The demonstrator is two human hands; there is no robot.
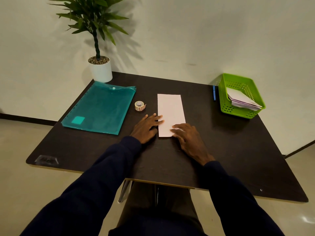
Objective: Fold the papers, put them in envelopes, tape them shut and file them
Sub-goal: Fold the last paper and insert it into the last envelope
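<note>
A white paper (170, 109), folded into a long narrow strip, lies lengthwise in the middle of the dark table (221, 142). My left hand (146, 127) rests flat at its near left edge, fingertips on the paper. My right hand (189, 139) presses flat on the paper's near right corner. Neither hand grips anything. A roll of tape (139, 105) stands just left of the paper. A teal plastic folder (100, 108) lies closed at the left. A green basket (240, 95) at the back right holds several white envelopes (242, 99).
A blue pen (214, 92) lies just left of the basket. A potted plant in a white pot (100, 69) stands at the table's back left corner against the wall. My lap and a chair leg show below the near table edge.
</note>
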